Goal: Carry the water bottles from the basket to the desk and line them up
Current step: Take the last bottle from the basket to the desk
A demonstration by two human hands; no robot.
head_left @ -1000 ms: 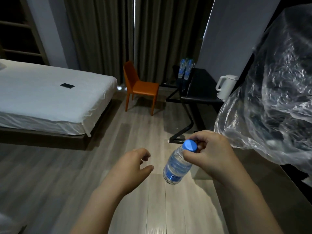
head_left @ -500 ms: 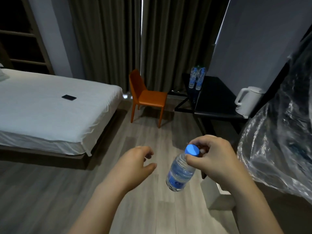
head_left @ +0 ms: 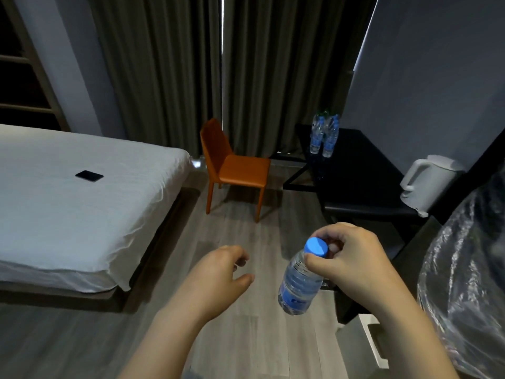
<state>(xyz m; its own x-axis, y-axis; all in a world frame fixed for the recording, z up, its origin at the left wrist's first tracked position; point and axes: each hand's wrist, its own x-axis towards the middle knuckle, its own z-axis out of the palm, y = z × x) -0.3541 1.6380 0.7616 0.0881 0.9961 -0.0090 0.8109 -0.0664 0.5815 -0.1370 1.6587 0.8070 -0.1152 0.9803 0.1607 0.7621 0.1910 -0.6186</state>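
Observation:
My right hand (head_left: 352, 258) pinches a clear water bottle (head_left: 299, 283) by its neck, just under the blue cap; the bottle hangs tilted above the wooden floor. Beside it, my left hand (head_left: 221, 277) floats with loosely curled fingers and holds nothing. Ahead on the right stands the black desk (head_left: 363, 170). Several water bottles (head_left: 323, 135) with blue labels stand close together at its far left corner. The basket is not in view.
A white kettle (head_left: 429, 184) sits on the desk's near right side. An orange chair (head_left: 232, 165) stands left of the desk. A white bed (head_left: 68, 203) with a black phone (head_left: 89, 176) fills the left. Crinkled clear plastic (head_left: 470, 269) bulges at the right edge.
The view has moved forward toward the desk, and the plastic has slid toward the right edge. Both hands keep their pose, the right one still carrying the bottle.

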